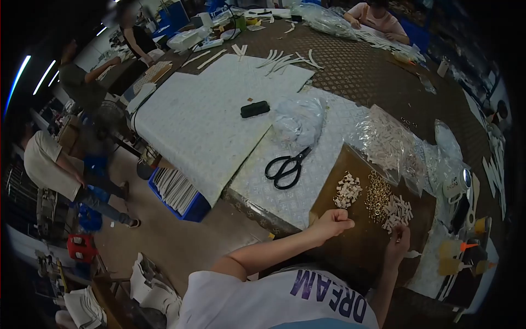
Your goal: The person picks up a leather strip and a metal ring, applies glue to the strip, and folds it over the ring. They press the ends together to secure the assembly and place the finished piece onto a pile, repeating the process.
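Note:
My left hand (331, 223) is closed in a pinch over the brown board (329, 198), just below a small pile of white-and-gold pieces (348, 190). Whatever its fingertips hold is too small to make out. At the lower edge of a pile of short pale strips (398, 211), my right hand (398, 245) has its thumb and fingers drawn together; anything between them is hidden. A heap of small gold metal rings (378, 196) lies between the two piles.
Black-handled scissors (285, 171), a black block (255, 109) and clear bags of pieces (386, 140) lie on the table. Glue bottles (450, 257) stand at right. A blue crate (192, 207) sits below the table's left edge. Several other people are around the room.

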The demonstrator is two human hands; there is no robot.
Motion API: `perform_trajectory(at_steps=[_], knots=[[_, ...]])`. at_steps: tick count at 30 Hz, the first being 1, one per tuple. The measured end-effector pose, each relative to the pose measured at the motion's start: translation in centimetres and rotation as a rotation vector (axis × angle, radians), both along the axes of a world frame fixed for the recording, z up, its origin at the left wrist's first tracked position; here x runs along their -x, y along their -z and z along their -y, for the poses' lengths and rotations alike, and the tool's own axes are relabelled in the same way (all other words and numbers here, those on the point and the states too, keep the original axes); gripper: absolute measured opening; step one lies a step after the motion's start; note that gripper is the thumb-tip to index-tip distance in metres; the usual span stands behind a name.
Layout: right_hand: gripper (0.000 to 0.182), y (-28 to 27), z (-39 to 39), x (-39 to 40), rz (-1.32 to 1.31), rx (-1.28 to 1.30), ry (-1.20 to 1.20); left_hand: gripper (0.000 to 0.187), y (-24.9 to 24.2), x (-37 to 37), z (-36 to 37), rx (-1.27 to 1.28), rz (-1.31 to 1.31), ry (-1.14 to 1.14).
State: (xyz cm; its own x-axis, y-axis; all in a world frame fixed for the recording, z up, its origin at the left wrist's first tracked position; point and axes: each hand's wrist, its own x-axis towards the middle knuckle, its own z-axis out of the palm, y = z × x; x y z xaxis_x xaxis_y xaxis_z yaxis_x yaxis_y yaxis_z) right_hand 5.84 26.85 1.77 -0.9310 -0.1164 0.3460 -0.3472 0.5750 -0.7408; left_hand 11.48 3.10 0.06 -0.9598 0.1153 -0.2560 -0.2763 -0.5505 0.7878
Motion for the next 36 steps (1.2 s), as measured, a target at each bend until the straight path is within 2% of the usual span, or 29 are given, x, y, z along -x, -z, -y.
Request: perform_trajectory(at_steps=[2, 5, 8, 12, 17, 18, 21, 24, 27, 31, 34, 36], knots=[[0.004, -0.1, 0.9, -1.2, -0.078, 0.02, 0.069, 0.044, -0.5, 0.1, -0.2, 0.009, -0.003, 0.044], [0.006, 0.6, 2.0, -3.4, -0.053, 0.189, 0.107, 0.045, -0.7, 0.0, -0.6, 0.041, -0.007, 0.102], [0.007, 1.3, 2.4, -6.0, 0.097, 0.266, 0.089, 0.045, -0.3, -0.4, -1.6, 0.068, -0.029, 0.136], [0.008, 0.6, 2.2, -8.8, 0.096, 0.274, -0.005, 0.045, -1.2, -1.7, -4.2, 0.131, -0.059, 0.173], [0.009, 1.0, 0.0, -10.0, 0.214, 0.508, -0.092, 0.042, -0.2, -3.4, -8.4, 0.244, -0.241, 0.018], [0.01, 1.0, -0.6, -10.0, 0.31, 0.567, -0.1, 0.041, -0.1, -3.6, -9.1, 0.258, -0.268, -0.021], [0.011, 0.6, -2.3, -10.0, 0.431, 0.599, -0.17, 0.034, -0.4, -4.4, -11.0, 0.334, -0.365, -0.064], [0.014, 0.0, -3.6, -9.9, 0.455, 0.644, -0.224, 0.022, -2.8, -5.2, -12.8, 0.381, -0.291, -0.143], [0.013, -0.4, -5.0, -9.7, 0.487, 0.654, -0.247, 0.008, -3.5, -5.8, -13.5, 0.556, -0.316, -0.152], [0.013, 0.3, -6.6, -9.2, 0.555, 0.654, -0.324, 0.012, -3.6, -6.9, -14.0, 0.579, -0.257, -0.112], [0.011, 0.3, -7.3, -9.2, 0.568, 0.597, -0.376, 0.015, -3.9, -7.7, -14.5, 0.703, -0.384, -0.159], [0.009, 0.3, -7.7, -9.4, 0.584, 0.621, -0.421, 0.016, -3.6, -8.1, -14.7, 0.694, -0.335, -0.13]])
